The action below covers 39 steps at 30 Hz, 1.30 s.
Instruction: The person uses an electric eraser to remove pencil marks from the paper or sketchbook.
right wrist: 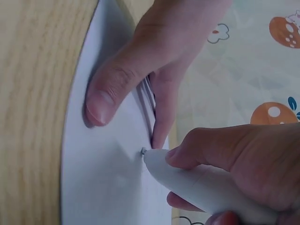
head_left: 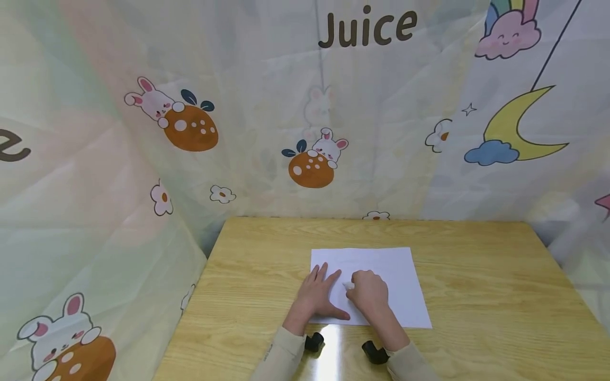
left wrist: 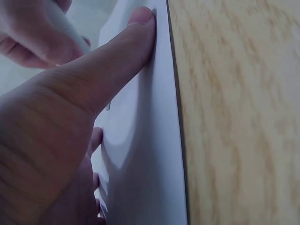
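A white sheet of paper (head_left: 400,286) lies on the wooden table. My left hand (head_left: 316,296) rests on its left part with fingers spread, the thumb stretched along the near edge. My right hand (head_left: 369,291) grips a thick white pen-shaped tool (right wrist: 197,185) with a tapered front and a small metal tip. That tip is right at the paper's surface, to the right of the left hand's fingers. In the left wrist view, the left thumb (left wrist: 117,51) lies near the sheet's edge, partly hiding the right hand behind it.
Wooden table (head_left: 481,286) extends on both sides of the sheet. Black wrist-worn pieces (head_left: 314,343) show at both sleeves. Behind and to the left hangs a printed curtain (head_left: 257,116) with rabbits, oranges and flowers.
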Tool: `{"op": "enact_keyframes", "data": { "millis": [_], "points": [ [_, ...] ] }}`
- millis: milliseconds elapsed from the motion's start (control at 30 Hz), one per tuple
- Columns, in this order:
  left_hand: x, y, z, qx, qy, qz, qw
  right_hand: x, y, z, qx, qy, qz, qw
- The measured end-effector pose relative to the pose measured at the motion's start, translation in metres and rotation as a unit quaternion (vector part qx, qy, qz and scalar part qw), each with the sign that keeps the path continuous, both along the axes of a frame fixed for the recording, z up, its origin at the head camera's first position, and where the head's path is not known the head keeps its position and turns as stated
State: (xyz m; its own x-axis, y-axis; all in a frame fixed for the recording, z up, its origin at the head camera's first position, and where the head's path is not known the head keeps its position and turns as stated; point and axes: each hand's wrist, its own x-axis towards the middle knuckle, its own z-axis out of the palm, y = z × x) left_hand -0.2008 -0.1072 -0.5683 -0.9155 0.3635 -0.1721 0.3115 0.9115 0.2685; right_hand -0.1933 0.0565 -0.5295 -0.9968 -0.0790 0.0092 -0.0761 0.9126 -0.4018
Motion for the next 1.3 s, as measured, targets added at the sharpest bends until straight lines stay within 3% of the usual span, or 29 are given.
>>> {"op": "enact_keyframes", "data": {
  "millis": [200,667,1300],
  "points": [
    [-0.0027,-0.0016,-0.0006,-0.017,0.016,-0.002,0.9997,-0.0009,-0.0023,0.0034,-0.004,0.013,0.005,1.000],
    [-0.0012,0.0011,-0.0003,-0.022,0.010,-0.010,0.9997,-0.0019,0.0033,-0.0022,-0.004,-0.011,-0.004,1.000],
    [-0.0024,-0.0007,-0.0054,-0.016,0.004,-0.006,0.9998,-0.0006,0.0072,-0.0043,-0.012,-0.003,-0.017,1.000]
  ]
}}
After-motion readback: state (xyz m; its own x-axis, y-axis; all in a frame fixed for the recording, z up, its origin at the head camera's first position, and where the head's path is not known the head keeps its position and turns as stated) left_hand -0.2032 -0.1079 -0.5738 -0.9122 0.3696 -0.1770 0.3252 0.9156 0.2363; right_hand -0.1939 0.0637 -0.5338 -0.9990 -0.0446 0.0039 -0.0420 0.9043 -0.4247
